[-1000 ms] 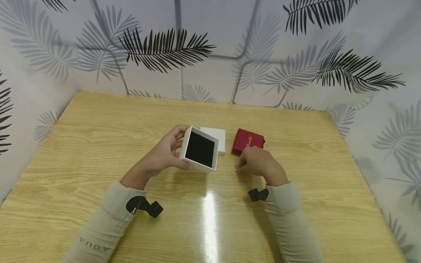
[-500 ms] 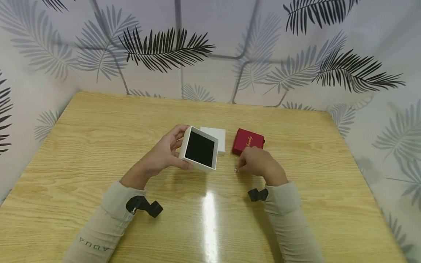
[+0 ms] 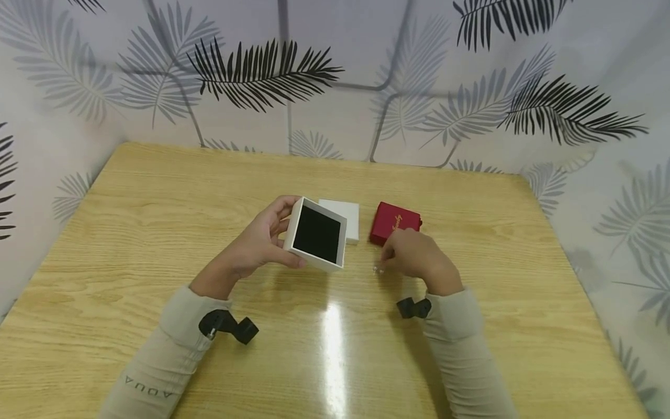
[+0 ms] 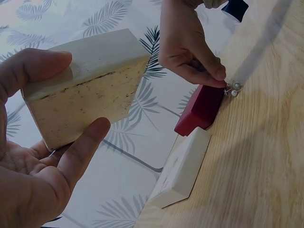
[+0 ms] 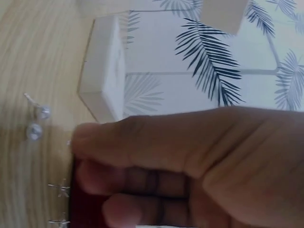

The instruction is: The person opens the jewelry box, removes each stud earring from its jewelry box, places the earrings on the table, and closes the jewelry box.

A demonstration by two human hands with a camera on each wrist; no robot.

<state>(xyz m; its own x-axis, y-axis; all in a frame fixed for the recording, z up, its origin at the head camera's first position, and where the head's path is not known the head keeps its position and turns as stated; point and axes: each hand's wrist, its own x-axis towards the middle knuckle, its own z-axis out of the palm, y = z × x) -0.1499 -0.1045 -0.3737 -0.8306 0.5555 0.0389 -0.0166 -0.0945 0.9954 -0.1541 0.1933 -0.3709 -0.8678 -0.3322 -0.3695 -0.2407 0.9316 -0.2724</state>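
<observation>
My left hand [image 3: 264, 238] grips a small white box [image 3: 335, 265] by its side, thumb in front and fingers behind. Raised over the table and tilted, the box shows a black pad [image 3: 317, 234] inside; its scuffed underside faces the left wrist view. My right hand [image 3: 414, 256] is low over the table, thumb and finger pinched together [image 4: 219, 78]. A tiny glint shows at the thumb tip, a small earring mostly hidden by the fingers. Beside them on the wood lie pearl earrings [image 5: 34, 131] and star-shaped earrings [image 5: 61, 189].
A red jewelry box [image 3: 389, 218] with gold lettering sits just beyond my right hand. Left of it lies a white lid [image 3: 349, 224], partly behind the held box. The wooden table [image 3: 209, 180] meets a leaf-patterned curtain [image 3: 335, 122] at its far edge.
My right hand has shifted very slightly right, and more of the small earrings shows by its fingertips. The left hand keeps holding the box; the view has tipped a little.
</observation>
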